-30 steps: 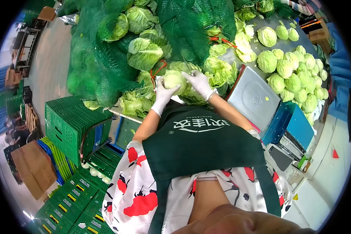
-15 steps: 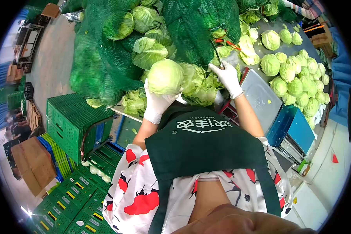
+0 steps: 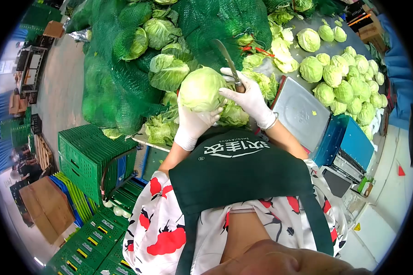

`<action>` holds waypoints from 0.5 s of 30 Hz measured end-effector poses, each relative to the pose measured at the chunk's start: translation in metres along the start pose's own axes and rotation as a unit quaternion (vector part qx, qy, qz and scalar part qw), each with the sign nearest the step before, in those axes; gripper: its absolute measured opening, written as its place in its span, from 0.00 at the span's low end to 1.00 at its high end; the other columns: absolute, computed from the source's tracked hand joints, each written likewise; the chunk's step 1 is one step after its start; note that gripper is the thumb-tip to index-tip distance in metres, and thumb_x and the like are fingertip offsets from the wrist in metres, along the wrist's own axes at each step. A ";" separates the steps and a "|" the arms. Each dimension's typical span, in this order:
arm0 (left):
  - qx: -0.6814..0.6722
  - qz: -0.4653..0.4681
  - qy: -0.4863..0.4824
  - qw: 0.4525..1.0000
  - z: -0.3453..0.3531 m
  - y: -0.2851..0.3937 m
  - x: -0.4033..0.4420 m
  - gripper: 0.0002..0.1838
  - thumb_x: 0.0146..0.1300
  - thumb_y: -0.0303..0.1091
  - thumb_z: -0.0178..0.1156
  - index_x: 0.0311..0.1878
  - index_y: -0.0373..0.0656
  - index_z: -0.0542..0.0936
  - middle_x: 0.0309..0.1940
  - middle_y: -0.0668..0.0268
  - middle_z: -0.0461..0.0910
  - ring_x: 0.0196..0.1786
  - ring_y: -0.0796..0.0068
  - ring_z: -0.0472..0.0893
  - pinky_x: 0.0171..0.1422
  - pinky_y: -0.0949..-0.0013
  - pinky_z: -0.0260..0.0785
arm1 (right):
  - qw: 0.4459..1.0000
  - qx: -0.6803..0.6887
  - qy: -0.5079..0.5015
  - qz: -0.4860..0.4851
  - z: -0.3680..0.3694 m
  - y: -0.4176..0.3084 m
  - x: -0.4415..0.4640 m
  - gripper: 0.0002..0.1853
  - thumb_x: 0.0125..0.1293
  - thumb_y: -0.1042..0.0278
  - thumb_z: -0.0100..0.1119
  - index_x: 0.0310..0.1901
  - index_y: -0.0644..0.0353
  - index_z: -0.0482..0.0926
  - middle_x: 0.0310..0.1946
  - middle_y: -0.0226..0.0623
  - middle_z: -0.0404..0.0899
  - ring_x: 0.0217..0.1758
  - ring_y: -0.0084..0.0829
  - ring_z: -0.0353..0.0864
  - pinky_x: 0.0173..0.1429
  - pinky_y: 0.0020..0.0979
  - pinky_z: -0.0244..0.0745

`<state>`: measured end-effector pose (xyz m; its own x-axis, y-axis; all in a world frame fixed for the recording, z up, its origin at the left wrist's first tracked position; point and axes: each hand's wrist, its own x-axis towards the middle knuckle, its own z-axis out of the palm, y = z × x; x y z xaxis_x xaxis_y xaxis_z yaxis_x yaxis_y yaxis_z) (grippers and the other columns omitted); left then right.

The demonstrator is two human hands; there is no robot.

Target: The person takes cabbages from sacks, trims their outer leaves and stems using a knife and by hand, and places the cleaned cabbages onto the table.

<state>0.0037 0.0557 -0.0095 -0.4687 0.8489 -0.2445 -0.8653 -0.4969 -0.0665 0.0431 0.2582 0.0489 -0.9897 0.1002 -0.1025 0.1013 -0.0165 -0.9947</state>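
Observation:
My left hand, in a white glove, holds up a round pale green cabbage from below and the left. In my gloved right hand is a curved knife, its blade pointing up and to the left. The right fingertips are close to the cabbage's right side; whether they touch it I cannot tell. Loose outer leaves lie below and behind the cabbage. Green mesh sacks with leafy cabbages stand beyond my hands.
To the right sits a metal scale plate beside a blue box. A heap of trimmed cabbages lies at the back right. Green crates are stacked at the left. Cardboard boxes stand beyond them.
The cabbage has risen in my left hand since the earliest frame. My right hand swung out right with the knife, then came back beside the cabbage, blade now raised.

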 end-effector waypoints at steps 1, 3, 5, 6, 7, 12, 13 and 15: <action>0.012 0.008 0.023 1.000 0.007 -0.003 0.000 0.55 0.57 0.83 0.36 0.77 0.51 0.59 0.67 0.48 0.70 0.58 0.49 0.78 0.58 0.52 0.73 | 0.999 -0.013 0.014 -0.025 0.001 0.004 -0.002 0.33 0.60 0.61 0.75 0.65 0.61 0.74 0.54 0.37 0.80 0.55 0.19 0.76 0.61 0.26 0.72; 0.092 0.036 0.087 0.991 0.019 -0.006 0.001 0.53 0.60 0.82 0.38 0.78 0.51 0.57 0.70 0.51 0.67 0.65 0.50 0.73 0.66 0.51 0.68 | 1.000 -0.005 0.021 0.001 0.002 -0.003 -0.005 0.33 0.61 0.60 0.75 0.64 0.64 0.74 0.49 0.37 0.80 0.50 0.19 0.77 0.56 0.24 0.73; 0.147 0.052 0.108 0.982 0.024 -0.003 0.001 0.51 0.63 0.79 0.39 0.79 0.51 0.55 0.72 0.52 0.64 0.70 0.52 0.68 0.73 0.51 0.62 | 0.995 0.016 0.004 0.095 -0.008 -0.010 -0.003 0.33 0.61 0.57 0.74 0.63 0.65 0.74 0.39 0.32 0.80 0.36 0.17 0.78 0.40 0.19 0.76; 0.168 0.058 0.107 0.978 0.025 0.000 0.001 0.49 0.65 0.77 0.40 0.79 0.50 0.53 0.73 0.52 0.63 0.73 0.53 0.66 0.76 0.52 0.59 | 0.990 0.018 -0.008 0.139 -0.012 -0.006 -0.001 0.32 0.61 0.57 0.74 0.63 0.66 0.74 0.35 0.30 0.80 0.31 0.16 0.77 0.34 0.17 0.75; 0.253 0.105 0.128 0.953 0.020 0.002 0.003 0.51 0.64 0.77 0.43 0.79 0.49 0.53 0.74 0.53 0.61 0.74 0.54 0.64 0.77 0.51 0.57 | 0.994 0.025 0.031 0.101 -0.008 0.002 0.000 0.29 0.62 0.53 0.72 0.58 0.65 0.78 0.27 0.25 0.76 0.21 0.12 0.70 0.21 0.17 0.67; 0.446 0.287 0.074 0.844 0.014 0.001 0.002 0.49 0.67 0.65 0.56 0.79 0.42 0.50 0.72 0.54 0.64 0.73 0.60 0.67 0.77 0.57 0.58 | 0.978 0.067 0.051 0.191 -0.006 0.028 0.002 0.25 0.64 0.48 0.69 0.49 0.63 0.83 0.28 0.27 0.78 0.21 0.15 0.72 0.21 0.21 0.68; 0.519 0.285 0.045 0.804 0.010 0.007 0.000 0.49 0.63 0.51 0.68 0.77 0.39 0.53 0.70 0.54 0.66 0.70 0.62 0.70 0.74 0.59 0.63 | 0.977 0.052 0.044 0.203 -0.008 0.026 0.003 0.25 0.64 0.47 0.69 0.50 0.63 0.83 0.29 0.27 0.79 0.22 0.15 0.73 0.21 0.21 0.68; 0.563 0.263 0.091 0.778 -0.001 0.009 -0.005 0.47 0.59 0.42 0.71 0.76 0.39 0.56 0.67 0.54 0.69 0.68 0.63 0.72 0.72 0.61 0.65 | 0.967 -0.028 -0.019 0.254 -0.017 0.003 0.003 0.27 0.64 0.46 0.69 0.52 0.64 0.82 0.35 0.31 0.83 0.30 0.17 0.78 0.30 0.23 0.75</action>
<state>-0.0014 0.0470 -0.0104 -0.8667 0.4905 -0.0909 -0.2172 -0.2069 0.9539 0.0420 0.2751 0.0452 -0.8141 0.0563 -0.5780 0.5789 0.0010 -0.8154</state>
